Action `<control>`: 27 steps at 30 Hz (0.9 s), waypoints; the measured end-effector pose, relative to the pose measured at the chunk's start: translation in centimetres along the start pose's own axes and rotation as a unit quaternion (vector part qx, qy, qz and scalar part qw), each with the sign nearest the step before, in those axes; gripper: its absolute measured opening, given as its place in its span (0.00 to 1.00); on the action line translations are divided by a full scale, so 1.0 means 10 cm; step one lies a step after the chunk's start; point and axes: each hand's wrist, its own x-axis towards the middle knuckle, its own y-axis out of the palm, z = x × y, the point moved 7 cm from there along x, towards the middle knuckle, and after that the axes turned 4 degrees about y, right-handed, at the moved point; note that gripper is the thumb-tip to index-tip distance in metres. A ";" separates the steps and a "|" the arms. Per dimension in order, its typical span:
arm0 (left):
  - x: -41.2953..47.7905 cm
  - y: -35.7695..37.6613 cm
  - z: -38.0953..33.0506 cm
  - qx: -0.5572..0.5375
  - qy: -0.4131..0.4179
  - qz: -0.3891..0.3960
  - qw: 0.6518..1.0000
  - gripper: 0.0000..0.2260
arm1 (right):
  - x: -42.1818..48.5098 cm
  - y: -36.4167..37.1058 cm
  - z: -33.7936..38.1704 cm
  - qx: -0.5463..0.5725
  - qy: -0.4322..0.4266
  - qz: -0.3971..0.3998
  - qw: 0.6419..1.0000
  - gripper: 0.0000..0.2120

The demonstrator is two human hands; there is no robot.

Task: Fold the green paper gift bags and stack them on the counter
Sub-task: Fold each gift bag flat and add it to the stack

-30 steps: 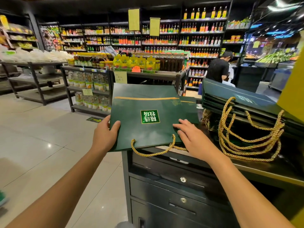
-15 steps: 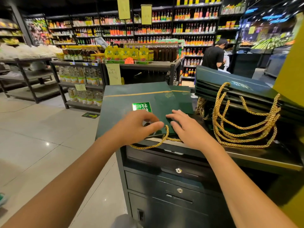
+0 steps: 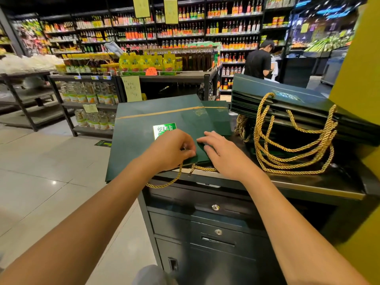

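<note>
Two hands work on one green bag (image 3: 144,124), which lies flat at the counter's (image 3: 308,182) left edge. A good part of it overhangs that edge with nothing beneath.

We note the left hand (image 3: 170,149) with fingers curled, thumb and fingertips pinching the bag's near edge just above where its gold rope handle (image 3: 164,183) droops over the counter front. The right hand (image 3: 224,155) has straight fingers pressed flat on the bag, just beside the left. We cannot tell whether the smaller green panel (image 3: 216,116) at the bag's far right is a folded flap or a second bag underneath.

The stack of folded bags (image 3: 287,103) sits tilted toward the counter's far right corner, its rope loops (image 3: 287,149) spilling toward the front edge.

Risks, as we judge them:
- If the right hand lifts before the pinch is secure, the overhanging part could tip the bag off the left edge.
- The glossy paper may crease off-line if pressed unevenly.
- The drooping handle could snag on the counter front when the bag is lifted.
- Setting another bag on the leaning stack might make it slide, and the loose loops could catch fingers.
</note>
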 end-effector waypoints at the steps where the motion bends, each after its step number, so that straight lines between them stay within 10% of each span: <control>1: 0.00 0.00 -0.01 0.017 0.007 0.005 1.000 0.06 | 0.00 0.00 0.00 0.001 0.001 0.001 1.000 0.19; 15: -0.16 -0.16 0.34 -0.243 -0.008 -0.051 0.969 0.05 | -0.03 -0.01 0.01 0.007 0.005 0.005 1.000 0.19; 27: -0.82 -0.47 1.02 -0.101 -0.036 0.024 0.994 0.13 | 0.00 0.00 -0.02 0.011 0.003 -0.004 1.000 0.19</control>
